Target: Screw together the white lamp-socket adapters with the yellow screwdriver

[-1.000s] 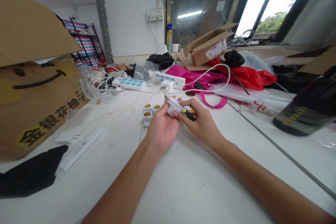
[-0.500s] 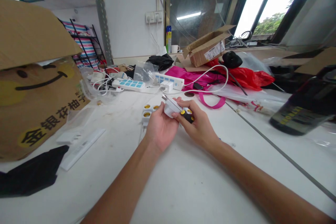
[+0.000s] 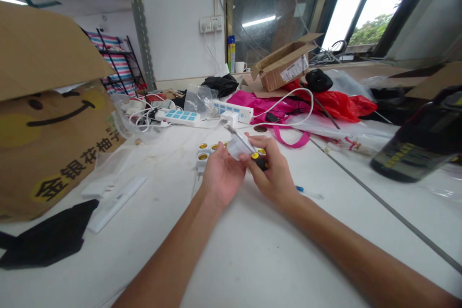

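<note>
My left hand (image 3: 224, 175) is closed around a small white rounded piece (image 3: 237, 147), whose exact kind I cannot make out. A screwdriver with a black and yellow handle (image 3: 259, 160) is in my right hand (image 3: 275, 166), gripped between thumb and fingers. Its metal shaft slants up and left across the white piece; whether it touches the piece is unclear. Just behind my hands stand several white sockets with gold-coloured round openings (image 3: 202, 157), partly hidden by my fingers. A thin clear tool with a blue end (image 3: 300, 188) lies beside my right wrist.
At left stands a large cardboard box (image 3: 72, 154), with a black cloth-like item (image 3: 50, 238) and a white strip (image 3: 117, 204) near it. Power strips (image 3: 178, 116), cables and a pink bag (image 3: 260, 106) crowd the back. A dark bottle (image 3: 407, 149) stands at right.
The screwdriver and white piece have shifted slightly right and tilted a little. The blue-ended tool shows more beside my right wrist. Both hands keep their hold.
</note>
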`<state>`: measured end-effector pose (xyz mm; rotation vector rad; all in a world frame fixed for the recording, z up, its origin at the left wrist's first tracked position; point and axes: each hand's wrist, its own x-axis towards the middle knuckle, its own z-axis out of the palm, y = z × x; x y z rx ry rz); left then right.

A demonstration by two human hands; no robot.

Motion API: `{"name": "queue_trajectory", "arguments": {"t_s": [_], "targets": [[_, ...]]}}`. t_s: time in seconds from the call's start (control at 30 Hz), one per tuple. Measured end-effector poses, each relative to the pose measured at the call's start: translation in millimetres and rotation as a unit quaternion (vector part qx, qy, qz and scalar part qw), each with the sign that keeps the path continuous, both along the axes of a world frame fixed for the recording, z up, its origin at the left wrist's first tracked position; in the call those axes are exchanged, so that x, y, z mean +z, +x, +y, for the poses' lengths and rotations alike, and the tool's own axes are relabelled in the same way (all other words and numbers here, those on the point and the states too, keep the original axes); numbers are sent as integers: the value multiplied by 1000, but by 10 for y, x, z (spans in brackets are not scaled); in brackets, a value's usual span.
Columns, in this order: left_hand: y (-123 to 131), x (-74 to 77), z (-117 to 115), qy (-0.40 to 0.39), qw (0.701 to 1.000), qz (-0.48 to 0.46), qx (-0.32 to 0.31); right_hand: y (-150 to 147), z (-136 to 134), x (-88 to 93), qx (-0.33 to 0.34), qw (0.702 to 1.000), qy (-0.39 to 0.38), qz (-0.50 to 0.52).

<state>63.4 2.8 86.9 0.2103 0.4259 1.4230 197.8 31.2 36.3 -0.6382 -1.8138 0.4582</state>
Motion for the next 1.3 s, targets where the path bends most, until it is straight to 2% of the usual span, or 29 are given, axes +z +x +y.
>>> {"name": "queue_trajectory", "arguments": {"t_s": [0.37, 0.6, 0.8, 1.07, 1.3], "targets": [[-52, -84, 17, 14, 1000, 10, 12, -51, -39, -29, 5, 1000, 18, -22], [-51, 5, -12, 16, 1000, -2, 7, -48, -38, -22, 3, 1000, 4, -31], [-4, 4, -13, 9, 1000, -9, 19, -18, -22, 57, 4, 999, -26, -36], [50, 36, -16, 23, 1000, 0, 12, -8, 23, 106, -27, 998, -49, 12], [100, 2, 13, 60, 998, -17, 15, 52, 163, 89, -53, 998, -12, 34]]}}
